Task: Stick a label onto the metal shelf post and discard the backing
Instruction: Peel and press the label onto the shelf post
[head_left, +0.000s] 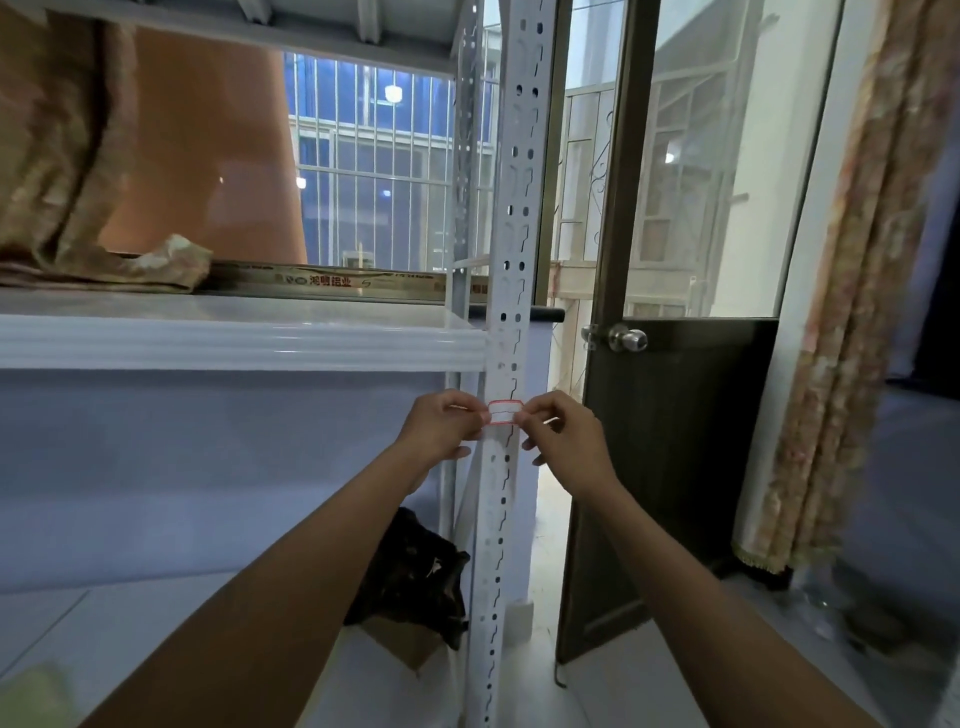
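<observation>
White with a red border, the label (504, 413) lies across the front of the perforated metal post (511, 234), just below the shelf board (234, 340) (whether it already sticks, I cannot tell), the left hand (441, 428) pinching its left end and the right hand (563, 436) pinching its right end.

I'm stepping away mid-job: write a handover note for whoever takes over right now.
Left hand pinches the left end of the label; right hand pinches its right end.
The label lies across the metal shelf post, just below the white shelf.
Done: label brought to the post; whether it already sticks is unclear.
Left: press it flat, then discard the backing, which is not clearly visible.
</observation>
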